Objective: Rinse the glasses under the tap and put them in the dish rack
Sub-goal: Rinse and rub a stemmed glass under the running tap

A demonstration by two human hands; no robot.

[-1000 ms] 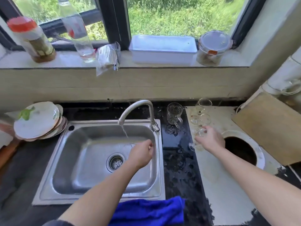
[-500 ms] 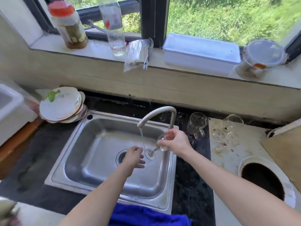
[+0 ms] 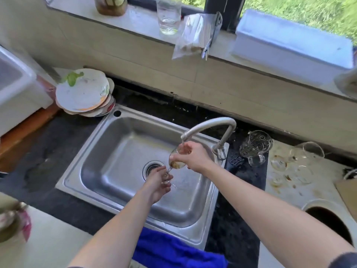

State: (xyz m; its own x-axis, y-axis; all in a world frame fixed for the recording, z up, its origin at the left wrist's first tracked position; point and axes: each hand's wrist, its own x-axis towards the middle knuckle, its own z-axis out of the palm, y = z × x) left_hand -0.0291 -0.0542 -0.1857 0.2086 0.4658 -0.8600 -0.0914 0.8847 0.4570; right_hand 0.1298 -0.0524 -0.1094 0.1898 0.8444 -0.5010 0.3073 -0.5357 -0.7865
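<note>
So the wine glass (image 3: 176, 160) sat over the sink (image 3: 116, 151), with its bowl in the right hand (image 3: 195, 157) fingers straight under the tap (image 3: 210, 126) spout, and its stem down in the left hand (image 3: 157, 183) fingers. The drain (image 3: 151, 167) was just left of those left fingers, in the sink floor. Right of the right fingers, past the tap base, a glass mug (image 3: 255, 146) stood on the counter, with more glasses (image 3: 307, 153) further right. Way off left and behind the fingers, a stack of plates (image 3: 83, 93) sat by the sink corner. Nearer than both hands, a cloth (image 3: 173, 250) lay at the sink's front edge. Behind it all, a bottle (image 3: 169, 16), a bag (image 3: 195, 35) and a box (image 3: 293, 45) sat on the windowsill (image 3: 143, 22).
</note>
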